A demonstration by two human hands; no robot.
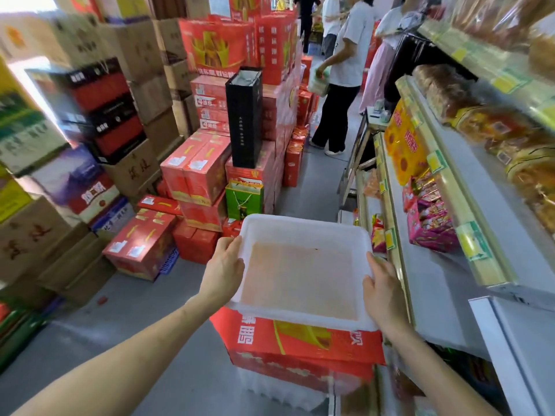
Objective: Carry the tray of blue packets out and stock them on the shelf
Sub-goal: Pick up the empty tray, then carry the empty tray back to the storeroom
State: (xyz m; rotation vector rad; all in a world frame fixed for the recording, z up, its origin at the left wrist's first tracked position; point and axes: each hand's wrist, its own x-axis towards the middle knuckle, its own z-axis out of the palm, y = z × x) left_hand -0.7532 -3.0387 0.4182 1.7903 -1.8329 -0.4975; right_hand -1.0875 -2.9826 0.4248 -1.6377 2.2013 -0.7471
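Observation:
A white translucent plastic tray (303, 226) is held out in front of me, low in the middle of the head view. My left hand (223, 270) grips its left rim and my right hand (383, 291) grips its right rim. The tray holds nothing; no blue packets show in it or anywhere in view. It hovers just above a red carton (270, 334) that lies on a stack below. The shelf unit (432, 283) runs along my right side, with a bare white stretch of shelf right beside the tray.
Stacks of red and brown cartons (192, 175) fill the left and centre. A narrow grey floor aisle (315, 181) runs ahead between cartons and shelves. A person in a white shirt (345, 70) stands in it, others behind. Snack packets (429, 223) and bread sit on the shelves.

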